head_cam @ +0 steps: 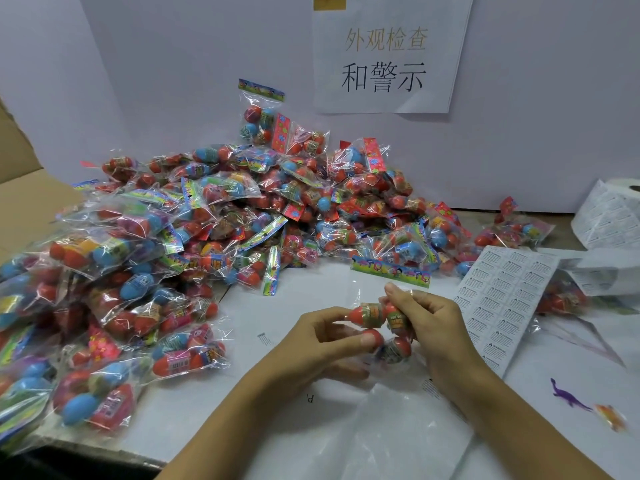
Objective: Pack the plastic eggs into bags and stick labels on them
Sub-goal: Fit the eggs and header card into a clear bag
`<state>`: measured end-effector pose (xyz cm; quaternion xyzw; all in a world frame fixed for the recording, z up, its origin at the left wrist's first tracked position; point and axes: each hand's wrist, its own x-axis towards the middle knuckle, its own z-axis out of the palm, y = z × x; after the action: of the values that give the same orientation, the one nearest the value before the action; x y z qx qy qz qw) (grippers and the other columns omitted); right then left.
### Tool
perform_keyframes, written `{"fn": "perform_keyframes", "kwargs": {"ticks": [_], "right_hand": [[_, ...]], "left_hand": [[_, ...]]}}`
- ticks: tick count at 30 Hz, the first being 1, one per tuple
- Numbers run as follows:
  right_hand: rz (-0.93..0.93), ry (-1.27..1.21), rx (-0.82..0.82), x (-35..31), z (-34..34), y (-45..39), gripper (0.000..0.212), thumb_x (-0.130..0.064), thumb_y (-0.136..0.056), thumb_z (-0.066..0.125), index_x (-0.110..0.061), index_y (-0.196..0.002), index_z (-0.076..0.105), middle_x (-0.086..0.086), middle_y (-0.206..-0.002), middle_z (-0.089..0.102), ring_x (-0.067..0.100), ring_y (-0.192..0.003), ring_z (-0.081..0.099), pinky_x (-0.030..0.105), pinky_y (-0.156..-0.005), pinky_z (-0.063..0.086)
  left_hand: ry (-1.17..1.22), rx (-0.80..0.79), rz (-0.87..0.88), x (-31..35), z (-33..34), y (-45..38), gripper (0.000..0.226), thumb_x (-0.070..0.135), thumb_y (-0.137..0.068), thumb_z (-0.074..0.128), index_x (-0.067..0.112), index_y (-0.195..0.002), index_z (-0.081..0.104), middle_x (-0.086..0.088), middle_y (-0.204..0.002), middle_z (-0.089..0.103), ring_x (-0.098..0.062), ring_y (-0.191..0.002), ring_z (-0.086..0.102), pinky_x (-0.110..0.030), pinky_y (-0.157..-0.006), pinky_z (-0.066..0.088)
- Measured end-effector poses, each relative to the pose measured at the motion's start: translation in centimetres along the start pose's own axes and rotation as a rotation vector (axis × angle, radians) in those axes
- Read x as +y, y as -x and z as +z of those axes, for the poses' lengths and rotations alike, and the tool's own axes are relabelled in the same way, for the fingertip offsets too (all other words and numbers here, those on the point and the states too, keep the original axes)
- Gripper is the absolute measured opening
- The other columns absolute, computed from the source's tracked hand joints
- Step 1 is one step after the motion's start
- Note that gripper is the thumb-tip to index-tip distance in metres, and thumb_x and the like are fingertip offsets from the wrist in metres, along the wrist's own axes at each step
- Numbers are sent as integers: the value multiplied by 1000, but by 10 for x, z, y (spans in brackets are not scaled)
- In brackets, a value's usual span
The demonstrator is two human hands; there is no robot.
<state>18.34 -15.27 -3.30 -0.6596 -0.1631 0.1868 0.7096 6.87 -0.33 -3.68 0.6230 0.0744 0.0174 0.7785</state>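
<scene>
Both of my hands hold one clear bag of red plastic eggs [372,315] just above the white table, near its front middle. My left hand [325,337] grips the bag from the left, thumb on a red egg. My right hand [426,317] pinches it from the right, fingers curled round the eggs. The bag's colourful header card [391,271] points away from me. A sheet of small white warning labels [498,299] lies right beside my right hand.
A big heap of packed egg bags [214,216] covers the table's left and back. A label roll [613,213] sits at the far right. A purple toy dinosaur [568,396] and an orange one [611,415] lie front right. A cardboard box [20,188] stands at the left.
</scene>
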Motion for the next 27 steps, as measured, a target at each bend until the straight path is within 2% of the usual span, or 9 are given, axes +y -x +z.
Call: {"fn": "perform_keyframes", "kwargs": {"ticks": [3, 5, 9, 14, 17, 20, 22, 24, 27], "right_hand": [[44, -42, -40, -1, -2, -1, 53, -64, -68, 80, -15, -88, 80, 13, -79, 72, 19, -74, 69, 35, -67, 61], [42, -48, -104, -1, -3, 0, 54, -64, -70, 80, -15, -91, 78, 9, -79, 69, 21, -74, 69, 34, -65, 59], [-2, 27, -184, -4, 2, 6, 41, -53, -69, 83, -19, -93, 80, 9, -85, 77, 19, -72, 71, 27, -57, 49], [-31, -10, -141, -6, 2, 6, 32, -48, -71, 76, -24, -91, 81, 8, -86, 78, 13, -69, 67, 21, -54, 49], [-37, 9, -138, -6, 1, 6, 34, -51, -68, 75, -24, -88, 81, 6, -83, 77, 6, -62, 63, 16, -52, 48], [-60, 43, -95, -3, 0, 5, 46, -53, -64, 78, -19, -96, 78, 3, -87, 77, 15, -74, 68, 19, -57, 50], [-124, 140, 26, 2, 0, 4, 47, -46, -67, 84, -24, -106, 70, -3, -97, 74, 12, -85, 69, 21, -64, 52], [-255, 265, 164, 6, 0, 6, 44, -34, -72, 89, -29, -105, 60, -8, -98, 65, 5, -86, 64, 19, -68, 50], [-401, 325, 97, 10, 5, 9, 27, -23, -79, 85, -29, -95, 65, -8, -92, 67, 6, -87, 65, 16, -68, 49]], "left_hand": [[-9, 31, 51, -1, -2, -2, 30, 20, -86, 80, 19, -116, 76, -20, -109, 76, -35, -102, 75, -36, -79, 62], [1, 84, 95, 0, -3, -3, 31, 23, -86, 80, 19, -116, 76, -20, -108, 76, -35, -101, 75, -35, -79, 61], [74, 200, 142, 2, -3, -5, 35, 38, -75, 83, 21, -105, 80, -18, -105, 77, -37, -96, 76, -34, -77, 62], [113, 186, 142, 3, -2, -5, 29, 37, -87, 75, 18, -108, 79, -19, -109, 76, -37, -98, 75, -34, -81, 62], [113, 177, 141, 4, -2, -6, 25, 34, -90, 69, 19, -107, 79, -18, -109, 76, -36, -101, 75, -34, -82, 61], [127, 172, 158, 2, -4, -6, 21, 29, -91, 71, 18, -107, 78, -20, -111, 75, -37, -103, 74, -35, -83, 61], [129, 179, 181, 0, -5, -7, 20, 27, -90, 74, 19, -108, 78, -19, -112, 75, -36, -104, 74, -35, -85, 61], [112, 206, 210, -4, -6, -9, 22, 21, -86, 77, 19, -108, 77, -17, -112, 75, -35, -107, 73, -36, -87, 60], [72, 207, 250, -8, -6, -10, 27, 16, -82, 81, 19, -109, 77, -11, -112, 75, -32, -107, 73, -37, -88, 60]]}}
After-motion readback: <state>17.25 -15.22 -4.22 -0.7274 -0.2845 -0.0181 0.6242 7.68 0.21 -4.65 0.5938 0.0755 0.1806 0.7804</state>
